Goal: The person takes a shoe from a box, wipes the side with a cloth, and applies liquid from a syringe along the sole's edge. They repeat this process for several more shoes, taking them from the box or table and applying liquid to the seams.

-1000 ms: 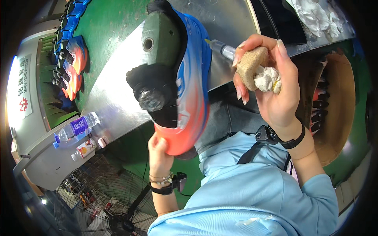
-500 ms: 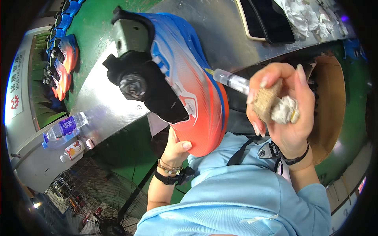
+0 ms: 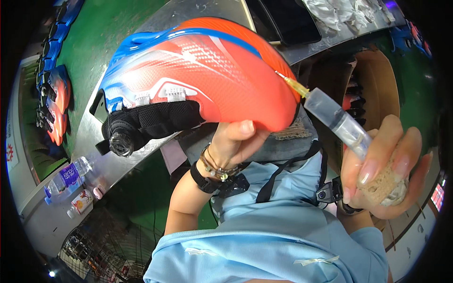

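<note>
My left hand (image 3: pixel 238 144) grips an orange, white and blue sports shoe (image 3: pixel 212 70) by its toe end, thumb on the upper and the other fingers hidden beneath it. The shoe lies on its side in the air, its black tongue part with a round dial (image 3: pixel 121 143) facing me. A clear syringe (image 3: pixel 337 120) with a yellow-based needle is in my right hand (image 3: pixel 384 151). Its needle tip meets the line between upper and orange sole near the toe. Tucked in the same palm are a tan rough block (image 3: pixel 382 186) and a whitish wad (image 3: pixel 397 195).
A metal bench (image 3: pixel 89 127) runs behind the shoe, with two phones (image 3: pixel 290 21) and crumpled white paper (image 3: pixel 337 13) at its far right. More shoes (image 3: pixel 56 104) line the far left. A bottle (image 3: pixel 68 177) stands at left; a cardboard box (image 3: pixel 377 80) at right; a fan (image 3: pixel 104 245) below.
The shoe has turned from toe-down to lying sideways, its toe pointing right. My right hand has moved right and down, and the needle now reaches the shoe's toe edge.
</note>
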A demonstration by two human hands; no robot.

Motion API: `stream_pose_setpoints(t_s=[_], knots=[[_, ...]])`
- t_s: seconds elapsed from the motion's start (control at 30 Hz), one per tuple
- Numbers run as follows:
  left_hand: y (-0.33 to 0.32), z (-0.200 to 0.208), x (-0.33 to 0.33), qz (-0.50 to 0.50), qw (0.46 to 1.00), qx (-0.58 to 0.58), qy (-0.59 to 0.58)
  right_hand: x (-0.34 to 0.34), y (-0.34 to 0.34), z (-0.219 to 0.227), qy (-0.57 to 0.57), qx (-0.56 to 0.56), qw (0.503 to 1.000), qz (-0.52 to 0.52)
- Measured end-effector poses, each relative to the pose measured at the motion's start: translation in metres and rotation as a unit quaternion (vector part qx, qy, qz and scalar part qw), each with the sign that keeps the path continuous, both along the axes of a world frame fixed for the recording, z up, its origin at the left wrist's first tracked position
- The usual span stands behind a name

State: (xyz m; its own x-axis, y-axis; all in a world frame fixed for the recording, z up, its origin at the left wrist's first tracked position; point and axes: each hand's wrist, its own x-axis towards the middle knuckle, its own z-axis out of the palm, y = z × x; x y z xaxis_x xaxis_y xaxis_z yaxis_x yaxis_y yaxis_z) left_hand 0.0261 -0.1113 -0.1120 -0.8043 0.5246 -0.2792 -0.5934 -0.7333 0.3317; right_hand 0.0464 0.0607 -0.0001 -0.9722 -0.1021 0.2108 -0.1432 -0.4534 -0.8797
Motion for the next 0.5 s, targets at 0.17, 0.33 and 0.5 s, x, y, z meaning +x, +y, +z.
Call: stream_pose_setpoints(t_s=[0.17,0.33,0.5], knots=[[0.007,-0.007,-0.016,0.016,0.999,0.002,0.037,0.001,0.001,0.002,-0.003,0.016,0.998,-0.06],[0.022,-0.012,-0.031,0.039,0.997,0.021,0.056,0.006,0.003,-0.009,0.028,0.018,0.991,-0.131],[0.034,-0.008,-0.044,0.059,0.992,0.005,0.109,0.013,0.017,-0.013,0.039,0.111,0.993,-0.029]])
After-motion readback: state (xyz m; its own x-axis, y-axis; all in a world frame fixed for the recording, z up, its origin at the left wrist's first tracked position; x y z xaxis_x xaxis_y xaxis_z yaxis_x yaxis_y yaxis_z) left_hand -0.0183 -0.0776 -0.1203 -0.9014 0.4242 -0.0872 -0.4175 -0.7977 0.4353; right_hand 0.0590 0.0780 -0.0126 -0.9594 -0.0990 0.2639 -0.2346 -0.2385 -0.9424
